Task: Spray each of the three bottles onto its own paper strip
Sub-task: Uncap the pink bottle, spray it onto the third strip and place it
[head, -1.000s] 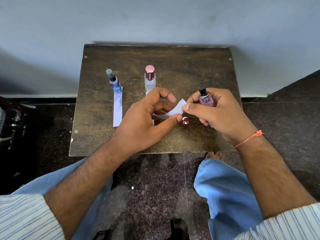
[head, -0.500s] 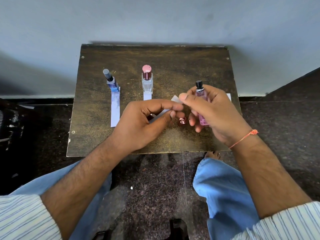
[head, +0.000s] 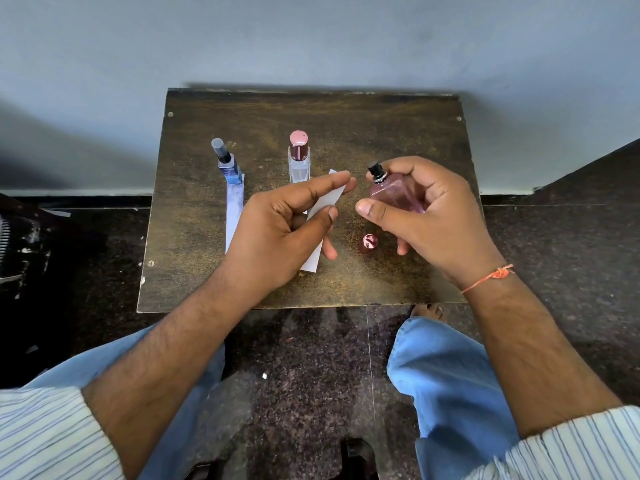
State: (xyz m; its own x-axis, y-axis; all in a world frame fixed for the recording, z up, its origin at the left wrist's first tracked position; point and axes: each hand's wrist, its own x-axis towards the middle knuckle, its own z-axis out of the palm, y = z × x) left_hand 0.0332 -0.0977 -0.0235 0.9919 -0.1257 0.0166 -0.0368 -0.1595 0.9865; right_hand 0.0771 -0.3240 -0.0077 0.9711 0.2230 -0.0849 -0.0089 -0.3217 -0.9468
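Note:
My right hand (head: 426, 216) grips a pink bottle (head: 394, 194) with a black spray top, tilted so the nozzle faces left. Its round pink cap (head: 369, 242) lies on the table just below. My left hand (head: 280, 230) pinches a white paper strip (head: 325, 202) between thumb and forefinger, its free end a short way left of the nozzle. A blue bottle (head: 228, 166) stands at the far end of a second strip (head: 234, 213) on the left. A clear bottle with a pink cap (head: 299, 159) stands in the middle over a third strip (head: 313, 259), mostly hidden by my left hand.
Everything sits on a small dark wooden table (head: 194, 265) pushed against a grey wall. My knees in blue trousers are below its front edge, over a dark speckled floor. A bare foot (head: 426, 310) shows under the table's front right edge.
My right hand has tilted the pink bottle toward the left and lifted its thumb off the strip. My left hand has raised the strip's end toward the nozzle.

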